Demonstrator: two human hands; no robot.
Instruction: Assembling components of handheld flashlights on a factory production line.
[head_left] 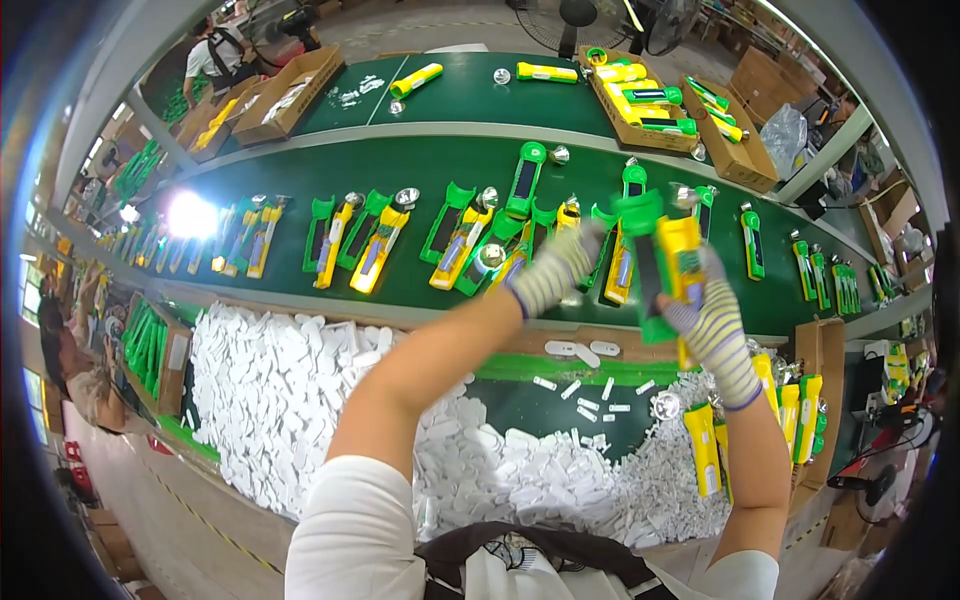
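My right hand (716, 325), in a striped knit glove, is closed round an opened flashlight: a green casing half (640, 245) with a dark panel, beside a yellow body (682, 262) showing its inner parts. The flashlight is blurred and raised above the green belt. My left hand (560, 268), gloved alike, reaches over the belt left of it. Motion smears its fingers, and I cannot tell whether they hold anything. Near it lie a yellow flashlight body (462, 247) with a silver reflector and a green flashlight casing (525, 180).
White plastic pieces (265, 385) form a large heap before me, with small clear parts (650, 490) to its right. Yellow flashlight bodies (703, 450) stand by a cardboard box (822, 350) at right. The green belt (400, 160) carries several opened flashlights. Beyond is another belt (460, 100).
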